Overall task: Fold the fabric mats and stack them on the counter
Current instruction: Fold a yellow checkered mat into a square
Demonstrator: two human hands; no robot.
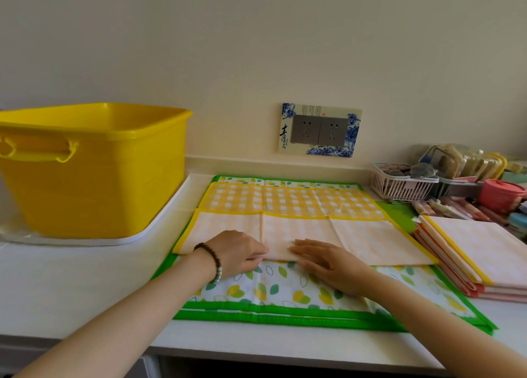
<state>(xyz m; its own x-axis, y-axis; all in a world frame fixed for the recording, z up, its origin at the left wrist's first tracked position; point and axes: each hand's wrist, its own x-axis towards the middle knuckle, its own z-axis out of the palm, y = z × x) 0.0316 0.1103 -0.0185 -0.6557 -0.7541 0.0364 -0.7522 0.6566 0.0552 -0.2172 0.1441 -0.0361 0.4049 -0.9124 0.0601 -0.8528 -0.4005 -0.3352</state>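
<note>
Yellow-checked mat (293, 206) lies half folded on green leaf mats (285, 289) on the counter (71, 277); looks thin, light, floppy. Right hand (322, 259) presses flat on the near fold; left hand (239, 253) has fingers bent there, grip unclear. Best taken at the corners.

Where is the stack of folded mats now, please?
In the head view, the stack of folded mats sits at the right of the counter, beside the green-edged leaf mat, in front of the pink pot.
</note>
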